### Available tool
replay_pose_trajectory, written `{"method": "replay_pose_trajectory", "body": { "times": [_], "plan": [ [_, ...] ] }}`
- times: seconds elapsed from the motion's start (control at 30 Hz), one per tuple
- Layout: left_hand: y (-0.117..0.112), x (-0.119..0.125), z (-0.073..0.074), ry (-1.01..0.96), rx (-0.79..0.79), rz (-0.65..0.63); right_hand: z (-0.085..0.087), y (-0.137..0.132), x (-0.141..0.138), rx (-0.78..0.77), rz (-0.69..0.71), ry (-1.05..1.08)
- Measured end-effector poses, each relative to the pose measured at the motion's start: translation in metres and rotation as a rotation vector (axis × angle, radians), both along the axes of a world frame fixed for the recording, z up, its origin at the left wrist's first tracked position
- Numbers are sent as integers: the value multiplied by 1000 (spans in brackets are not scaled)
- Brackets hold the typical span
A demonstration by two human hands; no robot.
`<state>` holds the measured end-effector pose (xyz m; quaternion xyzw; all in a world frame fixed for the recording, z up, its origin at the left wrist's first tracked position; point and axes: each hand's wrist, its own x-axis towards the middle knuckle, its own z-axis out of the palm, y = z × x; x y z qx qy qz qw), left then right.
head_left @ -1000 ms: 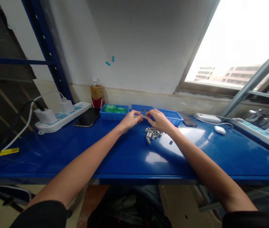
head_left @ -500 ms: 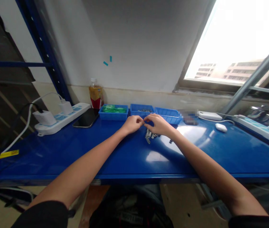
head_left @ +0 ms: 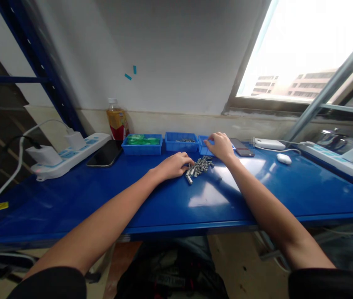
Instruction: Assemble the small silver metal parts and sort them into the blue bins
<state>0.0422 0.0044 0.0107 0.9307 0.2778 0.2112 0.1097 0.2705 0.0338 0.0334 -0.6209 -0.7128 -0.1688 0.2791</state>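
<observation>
A pile of small grey metal parts (head_left: 201, 165) lies on the blue table, screw-like pieces mixed with short cylindrical ones. At the left edge of this pile, my left hand (head_left: 174, 165) has its fingers curled down with the thumb close, pinching at a small metal part; its exact kind is too small to tell. My right hand (head_left: 223, 147) hovers over the right blue bin (head_left: 203, 146), thumb and forefinger apart, nothing visible between them. It partly hides that bin. The middle blue bin (head_left: 181, 146) contains small metal pieces.
A left blue bin (head_left: 141, 150) holds green packets. Around it are a drink bottle (head_left: 117, 121), a black phone (head_left: 105, 153) and a power strip (head_left: 70, 158). On the right are another phone (head_left: 242, 148), a white adapter (head_left: 269, 144), a white case (head_left: 284, 158) and a second strip (head_left: 335, 162).
My hands were together above the pile and have separated. The right one moved up over the right bin and opened; the left one came down onto the pile. The view shifted slightly.
</observation>
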Motion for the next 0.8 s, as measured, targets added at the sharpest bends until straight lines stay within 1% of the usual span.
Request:
{"method": "replay_pose_trajectory", "body": {
  "times": [0.07, 0.1, 0.17, 0.23, 0.3, 0.37, 0.43, 0.5, 0.6, 0.73, 0.8],
  "plan": [
    [3, -2, 0, 45, 24, 9, -4, 4, 9, -19, -94, 10],
    [5, -3, 0, 58, 35, 27, -5, 4, 9, -25, -112, 14],
    [9, -7, -1, 78, 62, 70, -5, 0, 4, -18, -93, 20],
    [13, -11, -2, 86, 83, 117, -2, -9, -8, -4, 4, 12],
    [16, -15, -3, 84, 93, 158, 2, -20, -25, -39, 165, -29],
    [18, -18, -4, 81, 78, 176, 5, -31, -40, -161, 344, -113],
    [18, -19, -4, 90, 59, 171, 4, -38, -53, -279, 470, -193],
    [19, -19, -5, 104, 56, 167, 1, -41, -62, -315, 517, -219],
    [19, -17, -5, 75, 45, 203, -6, -40, -67, -267, 519, -166],
    [20, -13, -3, -64, -78, 350, -12, -34, -67, -227, 577, -65],
    [19, -13, -1, -98, -136, 411, -14, -33, -68, -226, 580, -34]
  ]
}}
